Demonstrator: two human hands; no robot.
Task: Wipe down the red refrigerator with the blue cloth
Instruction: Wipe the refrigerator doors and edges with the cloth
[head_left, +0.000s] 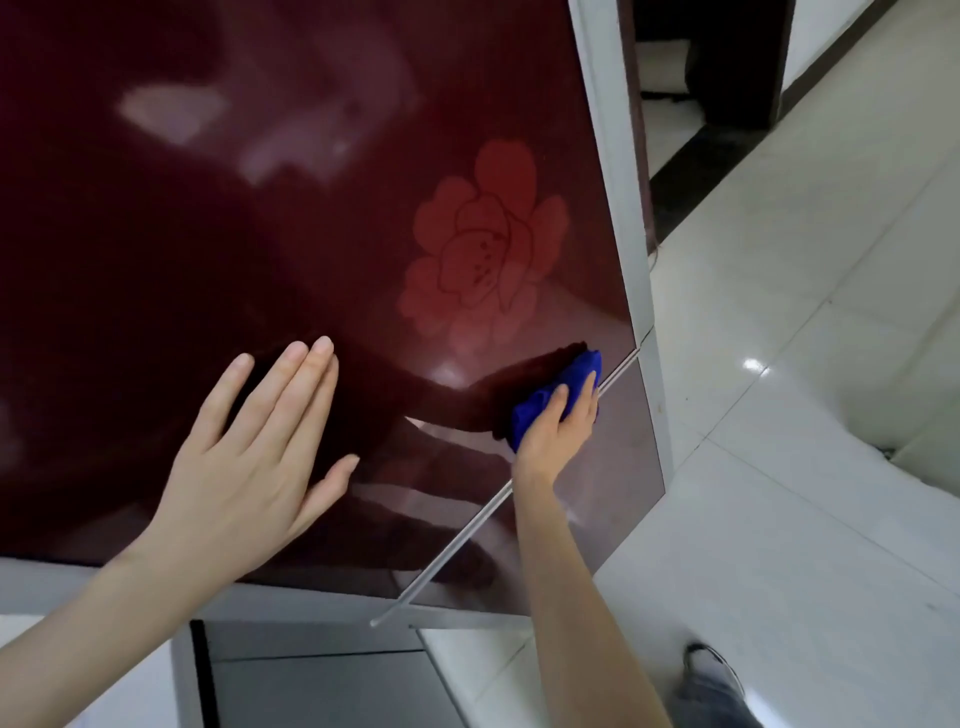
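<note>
Wiping was under way: the right hand (558, 431) gripped the bunched blue cloth (553, 397) against the red refrigerator door (218, 218) near its right edge, the left hand (249, 467) lay spread flat, and the lower panel likely came next.

The left forearm comes in from 8 o'clock. The left hand (249, 467) lies open and flat against the red refrigerator (208, 234), its straight fingers (306, 384) close together and aimed at 1 o'clock, the thumb spread toward 3 o'clock. The bare right forearm rises from 5 o'clock toward 12. The right hand (558, 436) has its fingers (560, 397) curled over the bunched blue cloth (574, 376), pressing it to the door.
</note>
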